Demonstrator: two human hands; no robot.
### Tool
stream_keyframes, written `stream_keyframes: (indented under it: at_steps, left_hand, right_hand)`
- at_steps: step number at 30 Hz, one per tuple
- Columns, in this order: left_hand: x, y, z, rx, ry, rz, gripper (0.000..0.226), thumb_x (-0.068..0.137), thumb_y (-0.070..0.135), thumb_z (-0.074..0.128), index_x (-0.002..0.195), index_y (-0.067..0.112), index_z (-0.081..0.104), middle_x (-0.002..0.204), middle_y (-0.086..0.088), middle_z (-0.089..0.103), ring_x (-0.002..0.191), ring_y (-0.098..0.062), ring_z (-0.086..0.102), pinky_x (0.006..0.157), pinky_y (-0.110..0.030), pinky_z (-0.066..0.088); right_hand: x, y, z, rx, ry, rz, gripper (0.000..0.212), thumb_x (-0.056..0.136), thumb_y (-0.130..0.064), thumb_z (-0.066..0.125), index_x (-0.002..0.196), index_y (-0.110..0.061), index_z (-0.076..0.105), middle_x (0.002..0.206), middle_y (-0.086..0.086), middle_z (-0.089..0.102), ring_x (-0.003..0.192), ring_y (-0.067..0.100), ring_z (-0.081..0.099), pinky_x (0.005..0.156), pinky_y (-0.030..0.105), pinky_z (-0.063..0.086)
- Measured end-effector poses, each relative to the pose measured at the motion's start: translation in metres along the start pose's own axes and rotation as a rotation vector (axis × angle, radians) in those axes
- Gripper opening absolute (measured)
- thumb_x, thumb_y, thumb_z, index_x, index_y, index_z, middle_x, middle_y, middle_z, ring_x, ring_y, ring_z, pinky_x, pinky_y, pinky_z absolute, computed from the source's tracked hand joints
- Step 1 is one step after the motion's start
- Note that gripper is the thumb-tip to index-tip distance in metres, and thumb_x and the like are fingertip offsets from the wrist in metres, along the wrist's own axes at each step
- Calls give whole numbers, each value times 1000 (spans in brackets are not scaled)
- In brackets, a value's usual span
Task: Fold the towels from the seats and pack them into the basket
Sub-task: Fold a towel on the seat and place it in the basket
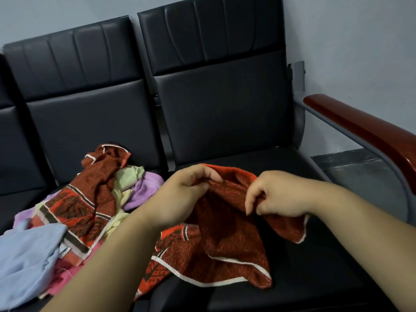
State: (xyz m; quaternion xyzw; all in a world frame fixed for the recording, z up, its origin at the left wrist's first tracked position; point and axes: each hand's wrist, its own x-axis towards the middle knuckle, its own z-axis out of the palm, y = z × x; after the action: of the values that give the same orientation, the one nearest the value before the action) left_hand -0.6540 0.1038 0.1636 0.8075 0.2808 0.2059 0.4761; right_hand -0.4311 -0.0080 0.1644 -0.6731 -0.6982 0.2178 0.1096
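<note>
While two bare forearms reach in from the bottom of the view, both hands hold up one red towel (225,239) over the right-hand seat (310,278) of a black padded bench (220,104). The towel is rust red with a thin white border and a band of orange and dark brown pattern. Its upper edge is bunched between the hands, and the rest hangs down in loose folds onto the seat cushion.

The left hand (180,194) grips the upper edge on the left, with its fingers (211,174) curled over the cloth and the thumb pressed in beneath them. The right hand (276,194) is near it on the right. Its fingers (249,199) are bent downward and clamped on a gathered fold of the same towel, and one corner of the cloth trails out below the wrist.

On the neighbouring seat (20,199) to the left lies an untidy heap of unfolded towels. A second red patterned towel (90,199) is draped across the top of the heap. A pale yellow towel (126,179) and a lilac towel (146,190) show beneath it. A light blue towel (27,255) lies at the near left edge, and a pink towel (65,278) shows just under it.

A glossy reddish-brown armrest (360,129) on a grey metal frame closes off the bench on the right, and behind the bench is a pale grey wall (349,41).
</note>
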Motion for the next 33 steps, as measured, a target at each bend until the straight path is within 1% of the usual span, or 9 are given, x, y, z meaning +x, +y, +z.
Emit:
stream_keyframes:
  at_steps: [4, 9, 12, 14, 18, 21, 26, 28, 33]
  left_hand:
    - [0, 5, 5, -36, -49, 75, 28, 105, 5, 47, 93, 18, 70, 80, -21, 61, 64, -27, 54, 58, -37, 45]
    - [4, 7, 11, 417, -194, 198, 18, 88, 9, 74, 89, 26, 76, 92, 13, 74, 88, -4, 68, 84, -26, 53]
    - [5, -3, 10, 442, -40, 156, 27, 90, 4, 68, 86, 30, 74, 81, 18, 69, 75, 0, 63, 75, -27, 49]
    - [0, -5, 7, 110, 70, 53, 31, 98, 2, 58, 86, 27, 72, 73, 6, 61, 63, -16, 53, 60, -29, 40]
    - [-15, 4, 15, -385, 62, 24, 29, 99, 1, 53, 86, 22, 69, 82, -12, 57, 71, -27, 46, 63, -33, 39]
    - [-25, 21, 27, -330, 15, 109, 15, 88, 7, 67, 84, 21, 70, 85, -3, 64, 77, -20, 58, 69, -31, 47]
    - [-24, 36, 18, 401, -137, 180, 21, 82, 11, 80, 83, 31, 73, 87, 13, 73, 85, -2, 67, 84, -22, 49]
    - [-20, 57, 2, 539, -55, 201, 22, 82, 10, 78, 84, 31, 72, 85, 14, 71, 84, 1, 65, 83, -17, 47]
    - [-25, 146, -51, 208, 119, 249, 23, 88, -9, 66, 85, 14, 66, 71, 11, 61, 66, -1, 55, 64, -16, 44]
  right_hand:
    - [8, 2, -3, 118, 304, 108, 35, 89, -9, 60, 76, -35, 79, 82, -20, 71, 82, 0, 64, 80, 23, 49]
    - [11, 0, -6, 526, 737, 172, 34, 87, -11, 55, 60, -22, 72, 79, -6, 74, 79, 8, 65, 76, 29, 49]
    - [-4, -7, -10, 597, 598, 3, 27, 86, -5, 66, 70, -23, 78, 80, -6, 74, 77, 1, 65, 69, 11, 45]
    - [-17, -5, -13, 541, 328, -70, 22, 82, -5, 77, 78, -27, 81, 85, -10, 76, 81, -1, 68, 74, 10, 49]
    - [-29, 4, -4, 116, -41, -3, 26, 80, -24, 83, 85, -48, 78, 94, -32, 70, 92, -5, 66, 93, 22, 52]
    - [-33, -1, -7, 119, 135, 13, 32, 86, -17, 75, 79, -48, 79, 91, -31, 71, 91, -4, 66, 93, 25, 51]
    - [-41, -19, -28, 326, 418, 95, 36, 89, -5, 64, 74, -34, 79, 89, -10, 77, 90, 12, 70, 86, 38, 55]
    - [-42, -33, -45, 320, 497, 62, 38, 90, -3, 63, 73, -33, 78, 86, -6, 77, 84, 21, 71, 81, 39, 55]
    - [-73, -86, -126, 412, 552, -212, 25, 86, -3, 77, 77, -27, 80, 86, -14, 77, 84, -3, 69, 80, 14, 49]
